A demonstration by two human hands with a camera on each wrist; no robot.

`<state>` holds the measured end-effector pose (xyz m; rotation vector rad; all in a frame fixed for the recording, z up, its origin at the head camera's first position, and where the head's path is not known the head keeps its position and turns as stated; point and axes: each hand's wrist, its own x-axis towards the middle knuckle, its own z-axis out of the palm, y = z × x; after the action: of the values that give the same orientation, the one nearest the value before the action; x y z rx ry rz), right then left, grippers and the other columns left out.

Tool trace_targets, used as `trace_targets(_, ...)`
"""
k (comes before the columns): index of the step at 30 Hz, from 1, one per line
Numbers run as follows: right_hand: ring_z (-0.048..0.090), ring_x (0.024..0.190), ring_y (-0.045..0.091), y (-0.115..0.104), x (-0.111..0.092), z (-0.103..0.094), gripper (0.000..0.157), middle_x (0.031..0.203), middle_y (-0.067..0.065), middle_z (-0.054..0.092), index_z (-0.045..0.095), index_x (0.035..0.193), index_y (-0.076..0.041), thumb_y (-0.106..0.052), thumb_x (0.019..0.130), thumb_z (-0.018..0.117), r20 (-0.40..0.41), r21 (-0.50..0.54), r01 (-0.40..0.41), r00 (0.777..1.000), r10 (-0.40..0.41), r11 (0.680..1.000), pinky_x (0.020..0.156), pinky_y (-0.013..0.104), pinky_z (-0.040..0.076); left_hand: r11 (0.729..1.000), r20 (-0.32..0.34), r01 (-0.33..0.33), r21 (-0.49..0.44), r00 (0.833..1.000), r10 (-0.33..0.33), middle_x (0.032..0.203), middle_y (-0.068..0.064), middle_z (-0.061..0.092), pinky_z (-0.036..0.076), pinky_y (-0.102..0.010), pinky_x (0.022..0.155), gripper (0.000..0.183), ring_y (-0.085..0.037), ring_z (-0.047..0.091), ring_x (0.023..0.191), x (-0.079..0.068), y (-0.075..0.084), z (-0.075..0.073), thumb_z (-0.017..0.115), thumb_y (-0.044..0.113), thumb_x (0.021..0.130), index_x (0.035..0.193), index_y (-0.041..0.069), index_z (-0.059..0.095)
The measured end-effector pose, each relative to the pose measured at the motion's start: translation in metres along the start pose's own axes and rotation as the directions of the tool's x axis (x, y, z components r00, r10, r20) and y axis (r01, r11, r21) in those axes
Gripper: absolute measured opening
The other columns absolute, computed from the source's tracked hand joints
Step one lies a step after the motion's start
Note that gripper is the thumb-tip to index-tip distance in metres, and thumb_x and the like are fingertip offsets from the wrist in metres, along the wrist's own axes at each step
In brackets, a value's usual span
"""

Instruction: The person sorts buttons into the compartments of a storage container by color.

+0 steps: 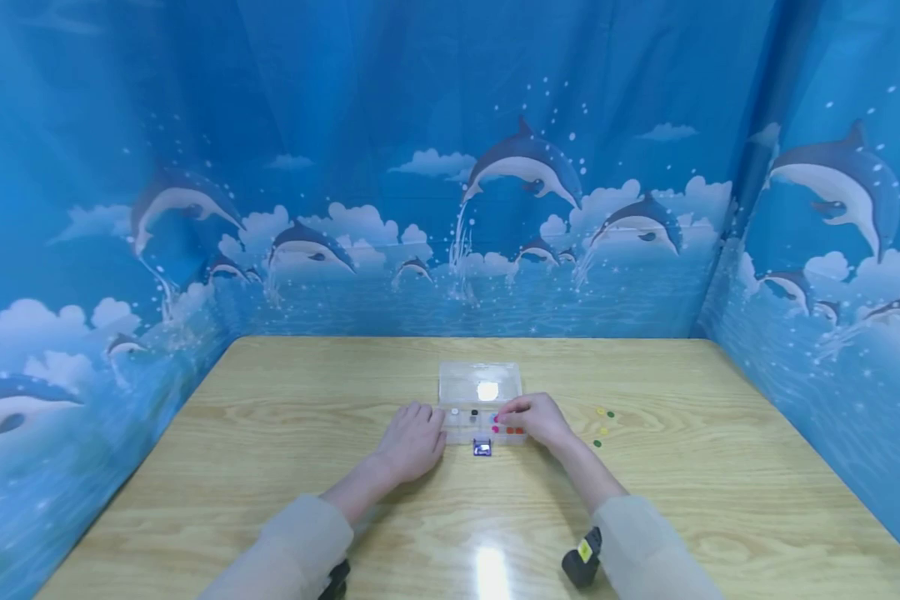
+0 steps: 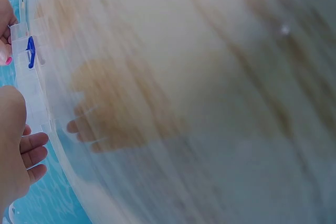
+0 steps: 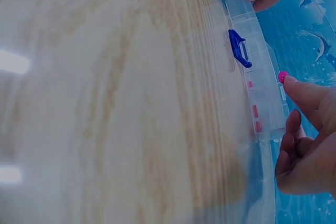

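Observation:
A clear plastic compartment box (image 1: 461,435) lies on the table with its lid (image 1: 465,383) folded back. A dark blue latch (image 1: 482,447) sticks out at the front. My left hand (image 1: 412,442) holds the left end of the box. Over the right part of it, my right hand (image 1: 538,419) pinches a small pink button (image 3: 283,76) between thumb and finger. Inside are a white button (image 1: 455,412), a black button (image 1: 475,412), another pink button (image 1: 496,430) and red buttons (image 1: 519,431) in separate compartments. The right hand hides some compartments.
Right of the box lie loose yellow buttons (image 1: 603,432) and green buttons (image 1: 597,443) on the wood-grain table (image 1: 330,367). A blue dolphin-print curtain (image 1: 390,125) surrounds the table's back and sides. Black wrist straps (image 1: 582,562) sit at the sleeves.

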<state>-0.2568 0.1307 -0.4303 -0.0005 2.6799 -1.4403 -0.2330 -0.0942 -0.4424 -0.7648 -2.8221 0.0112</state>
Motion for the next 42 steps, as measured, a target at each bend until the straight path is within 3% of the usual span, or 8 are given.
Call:
trace_targets(12, 0.055, 0.085, 0.019, 0.001, 0.0, -0.003, 0.009, 0.091, 0.003, 0.066, 0.072, 0.086, -0.008, -0.009, 0.076, 0.072, -0.005, 0.017, -0.023, 1.0, 0.023, 1.0, 0.074, 0.032, 0.045, 1.0, -0.002, -0.005, -0.005, 1.0, 0.005, 0.092, -0.008, 0.053, 0.042, -0.038, 0.084, 0.028, -0.023, 0.049, 0.089, 0.001, 0.0, -0.001, 0.047, 0.028, 0.094, 0.109, 0.005, 0.053)
trace_targets(19, 0.056, 0.091, 0.023, 0.008, 0.002, -0.012, 0.013, 0.094, 0.006, 0.066, 0.07, 0.092, -0.004, -0.01, 0.081, 0.068, -0.024, 0.107, -0.026, 0.999, 0.029, 0.994, 0.082, 0.038, 0.045, 1.0, -0.003, -0.007, -0.004, 1.0, 0.007, 0.092, -0.008, 0.053, 0.042, -0.037, 0.082, 0.028, -0.022, 0.049, 0.088, 0.001, 0.0, 0.0, 0.047, 0.027, 0.094, 0.109, 0.005, 0.054)
trace_targets(28, 0.048, 0.11, 0.031, 0.022, 0.007, -0.037, 0.025, 0.116, 0.015, 0.058, 0.065, 0.104, 0.0, -0.016, 0.085, 0.065, -0.048, 0.168, -0.035, 0.998, 0.043, 0.985, 0.095, 0.047, 0.037, 1.0, -0.004, 0.005, -0.011, 1.0, -0.005, 0.091, -0.007, 0.052, 0.042, -0.036, 0.08, 0.028, -0.022, 0.048, 0.087, 0.001, 0.001, -0.001, 0.047, 0.028, 0.094, 0.11, 0.005, 0.053)
trace_targets(42, 0.044, 0.118, 0.036, 0.044, 0.003, -0.077, 0.036, 0.126, 0.022, 0.051, 0.057, 0.116, 0.003, -0.022, 0.091, 0.059, -0.095, 0.175, -0.059, 0.993, 0.076, 0.983, 0.1, 0.048, 0.033, 1.0, 0.012, 0.0, -0.027, 1.0, 0.001, 0.094, -0.009, 0.054, 0.042, -0.038, 0.083, 0.03, -0.023, 0.049, 0.09, 0.001, 0.001, 0.0, 0.047, 0.027, 0.094, 0.112, 0.004, 0.053)
